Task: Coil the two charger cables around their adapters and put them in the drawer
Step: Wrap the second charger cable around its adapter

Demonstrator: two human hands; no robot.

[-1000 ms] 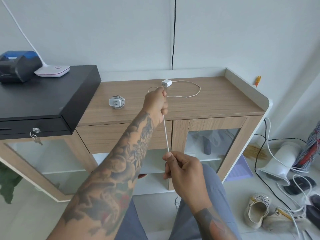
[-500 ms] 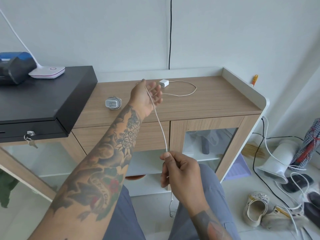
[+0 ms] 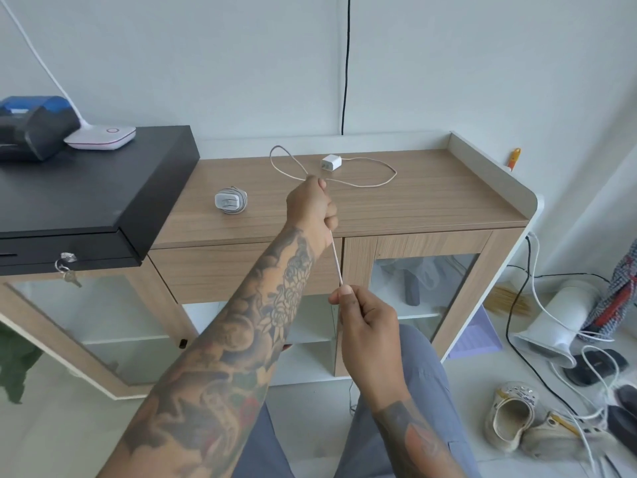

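A white adapter [image 3: 331, 163] lies at the back of the wooden cabinet top [image 3: 431, 201], its thin white cable [image 3: 375, 182] curving right and back toward my left hand [image 3: 313, 210]. That hand grips the cable above the cabinet top, and a loop [image 3: 281, 160] sticks out beyond it. The cable runs taut down to my right hand [image 3: 365, 326], which pinches it in front of the cabinet. A second adapter with its cable coiled around it [image 3: 231, 201] sits on the top, left of my left hand. The drawer front [image 3: 213, 270] under the top is closed.
A black cash box [image 3: 86, 198] with a key in its lock stands at the left, carrying a white lamp base [image 3: 101, 136] and a dark device [image 3: 32, 127]. Glass cabinet doors lie below. Shoes, cables and a white appliance [image 3: 555, 319] litter the floor at the right.
My left hand turned and closed over the cable, and a loop now stands out past it. My right hand stayed low, still pinching the cable.
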